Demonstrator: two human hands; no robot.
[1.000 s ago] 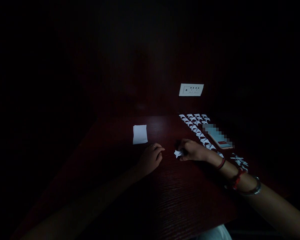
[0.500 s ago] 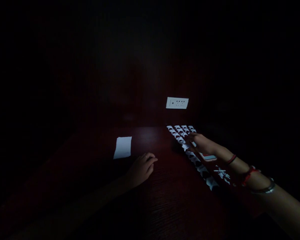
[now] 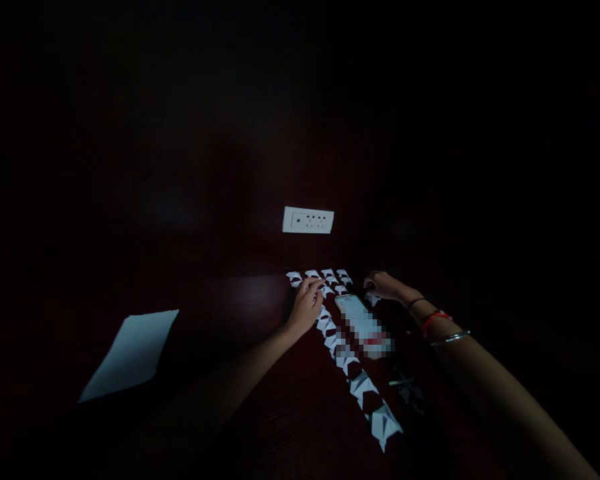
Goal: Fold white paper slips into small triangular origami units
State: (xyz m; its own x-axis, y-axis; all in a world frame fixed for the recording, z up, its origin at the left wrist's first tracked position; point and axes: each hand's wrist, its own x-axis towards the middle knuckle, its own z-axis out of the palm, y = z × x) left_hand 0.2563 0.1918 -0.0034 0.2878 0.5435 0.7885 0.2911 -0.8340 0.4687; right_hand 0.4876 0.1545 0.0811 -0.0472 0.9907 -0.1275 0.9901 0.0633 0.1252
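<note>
Small folded white paper pieces (image 3: pixel 347 360) lie in rows on the dark red table, the longest row running toward me. My left hand (image 3: pixel 306 308) is over the far part of this row, its fingers bent and apart, close to or touching the pieces there. Right of the rows lies a lit phone (image 3: pixel 363 323). Beyond its right side, my right hand (image 3: pixel 383 285) has its fingers closed at a folded paper piece (image 3: pixel 373 300), partly hidden under them.
A stack of flat white paper (image 3: pixel 133 357) lies at the left on the table. Small pale scraps (image 3: pixel 409 390) sit in shadow right of the near pieces. A white socket panel (image 3: pixel 308 220) is on the wall behind. The surroundings are very dark.
The view has turned right and come closer. My left hand has moved from bare table to the paper rows. My right hand has moved from the rows to the phone's right side.
</note>
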